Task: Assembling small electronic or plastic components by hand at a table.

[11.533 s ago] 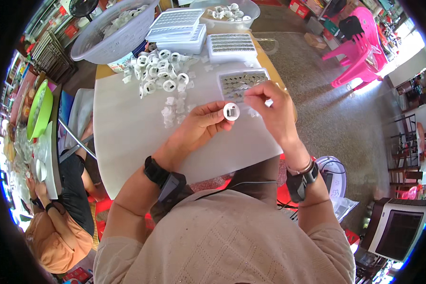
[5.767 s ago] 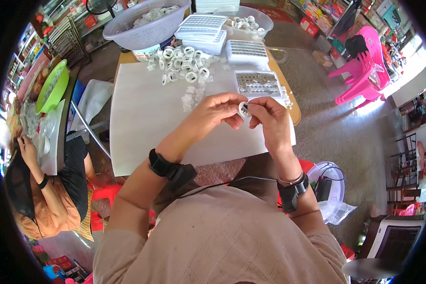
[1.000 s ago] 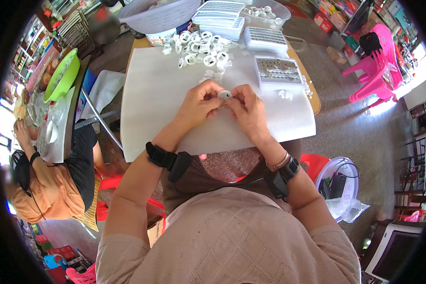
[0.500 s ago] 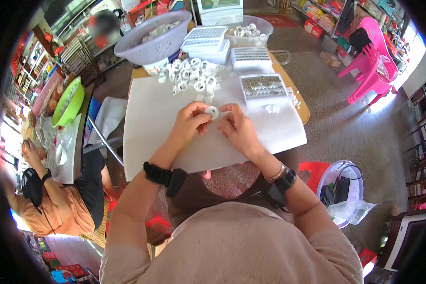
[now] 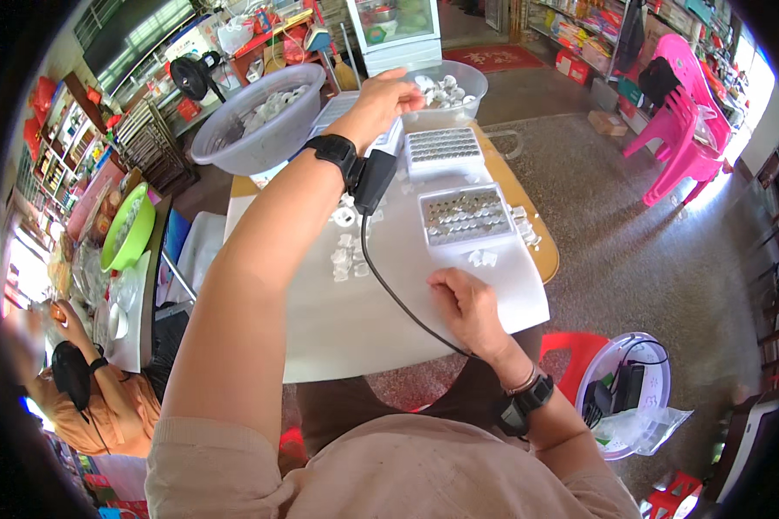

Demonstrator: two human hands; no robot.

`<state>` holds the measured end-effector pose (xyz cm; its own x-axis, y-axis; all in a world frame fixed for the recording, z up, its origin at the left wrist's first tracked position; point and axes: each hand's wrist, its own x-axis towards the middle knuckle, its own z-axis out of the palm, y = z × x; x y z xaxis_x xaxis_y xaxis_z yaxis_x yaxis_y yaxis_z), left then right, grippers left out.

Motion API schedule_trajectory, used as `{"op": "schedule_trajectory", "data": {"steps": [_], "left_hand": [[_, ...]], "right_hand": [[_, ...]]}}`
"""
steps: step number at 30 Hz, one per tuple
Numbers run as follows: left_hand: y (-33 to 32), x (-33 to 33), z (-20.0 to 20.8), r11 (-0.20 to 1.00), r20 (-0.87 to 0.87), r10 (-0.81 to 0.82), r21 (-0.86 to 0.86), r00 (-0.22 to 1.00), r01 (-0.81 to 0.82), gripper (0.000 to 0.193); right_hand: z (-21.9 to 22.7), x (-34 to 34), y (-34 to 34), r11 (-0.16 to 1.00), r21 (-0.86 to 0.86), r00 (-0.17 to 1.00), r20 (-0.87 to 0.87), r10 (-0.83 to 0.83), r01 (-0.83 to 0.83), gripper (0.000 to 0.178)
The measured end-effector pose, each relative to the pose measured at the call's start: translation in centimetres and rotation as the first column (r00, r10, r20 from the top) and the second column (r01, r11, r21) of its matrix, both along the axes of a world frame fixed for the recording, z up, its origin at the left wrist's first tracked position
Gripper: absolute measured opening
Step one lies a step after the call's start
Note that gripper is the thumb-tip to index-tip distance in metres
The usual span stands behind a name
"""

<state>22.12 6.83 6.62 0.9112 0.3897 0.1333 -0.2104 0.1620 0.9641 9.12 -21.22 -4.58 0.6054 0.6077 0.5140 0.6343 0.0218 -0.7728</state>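
My left hand (image 5: 383,102) is stretched out over the far side of the table, at the near rim of a clear plastic bowl (image 5: 469,105) of white round parts (image 5: 441,89). Its fingers are apart, and I see nothing held in them. My right hand (image 5: 472,310) rests low over the white table sheet (image 5: 346,333), fingers curled; whatever they may hold is hidden. Just beyond it lie small white pieces (image 5: 483,258) and a white tray (image 5: 467,216) with rows of small metallic parts. My left forearm covers much of the pile of white rings (image 5: 344,213).
Another filled tray (image 5: 444,149) stands farther back. A large grey basin (image 5: 216,130) of white parts is at the far left. A co-worker (image 5: 104,389) sits at the left beside a green basin (image 5: 128,227). Pink chairs (image 5: 688,130) and a purple-white basket (image 5: 593,381) stand right.
My left hand has gone from the table's middle, where it held a white round part, to the clear bowl. My right hand has moved right and nearer to me. The view has shifted.
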Motion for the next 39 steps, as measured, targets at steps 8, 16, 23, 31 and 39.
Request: {"op": "schedule_trajectory", "data": {"steps": [8,16,23,31,39], "left_hand": [[-0.7,-8.9,-0.6,0.979,-0.119,-0.009,0.200,0.993,0.033,0.026],[-0.4,-20.9,-3.7,0.951,-0.205,0.170,0.289,0.964,-0.106,0.022],[4.0,-21.6,-9.1,0.651,-0.157,0.560,0.691,0.814,-0.314,0.039],[0.2,-19.8,-7.7,0.447,-0.202,0.565,0.890,0.800,-0.091,0.038],[-0.9,-19.9,-4.1,0.882,-0.428,0.238,0.472,0.872,-0.008,0.026]], "right_hand": [[-0.5,1.1,-0.4,0.999,0.024,0.994,-0.101,0.044,-0.041,0.012],[-1.2,0.6,0.1,1.000,-0.019,0.998,-0.063,0.002,-0.004,0.008],[-1.1,0.0,0.7,1.000,-0.025,0.995,-0.100,-0.015,0.013,0.008],[-0.7,0.3,0.7,0.997,-0.050,0.997,-0.032,-0.063,0.062,0.007],[-1.0,-0.2,0.1,0.999,-0.025,0.996,-0.075,-0.041,0.039,0.005]]}}
